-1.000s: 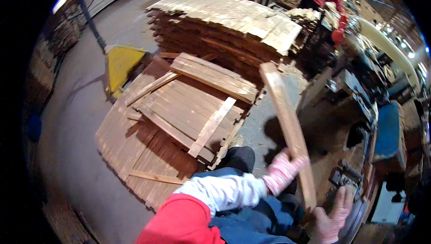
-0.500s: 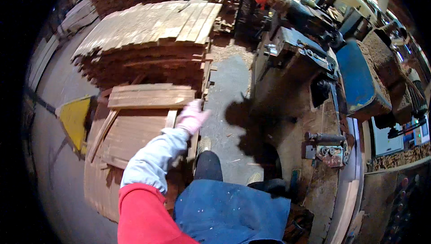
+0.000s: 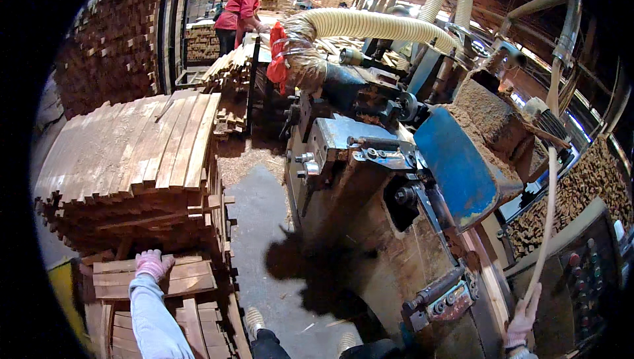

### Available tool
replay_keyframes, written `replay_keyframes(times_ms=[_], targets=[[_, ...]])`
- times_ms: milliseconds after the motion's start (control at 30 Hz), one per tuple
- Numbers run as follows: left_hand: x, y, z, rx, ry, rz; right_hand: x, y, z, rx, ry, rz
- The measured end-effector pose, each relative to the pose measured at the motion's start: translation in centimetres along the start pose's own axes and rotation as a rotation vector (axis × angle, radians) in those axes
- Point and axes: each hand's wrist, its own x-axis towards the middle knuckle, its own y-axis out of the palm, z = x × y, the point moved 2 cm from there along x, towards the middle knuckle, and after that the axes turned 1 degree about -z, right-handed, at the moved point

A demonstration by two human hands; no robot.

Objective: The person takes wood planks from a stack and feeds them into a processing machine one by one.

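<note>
My left hand [image 3: 154, 264], in a pink and white glove, lies on a small layer of short wooden boards [image 3: 188, 284] at the lower left, fingers spread over their far part. My right hand [image 3: 522, 321], also gloved, is closed around the lower end of a long thin wooden strip [image 3: 547, 227] at the lower right. The strip stands up and bends slightly, its upper end beside the blue metal hood [image 3: 456, 167] of the woodworking machine [image 3: 356, 227]. A length of wood [image 3: 487, 273] lies along the machine's bed, near my right hand.
A tall stack of boards [image 3: 132, 144] stands beyond my left hand. A ribbed hose [image 3: 383, 24] arches over the machine. A control panel [image 3: 584, 280] with buttons is at the far right. Another person [image 3: 243, 6] in red works at the back. Grey floor [image 3: 257, 200] runs between stack and machine.
The view has swung right and up. My left hand has gone from beside the right end of the short boards to on top of them. My right hand and the strip have come into view.
</note>
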Motion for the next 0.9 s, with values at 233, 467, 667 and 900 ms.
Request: replay_keyframes(times_ms=[233,467,667,900], targets=[[-3.8,-1.5,-0.3,0.066,0.123,0.170,-1.8,2.6,3.2,-0.018,-0.061,0.155],[-8.3,-0.8,-0.5,-0.021,0.113,0.076,-13.4,-12.2,1.8,-0.482,-0.197,0.481],[-10.8,-0.9,0.8,0.287,0.290,-0.239,-17.5,-19.9,-3.4,-0.630,-0.286,0.520],[-27.1,-13.8,-0.3,-0.272,0.474,-0.947,-6.1,-9.8,-1.4,-0.622,-0.548,0.413]])
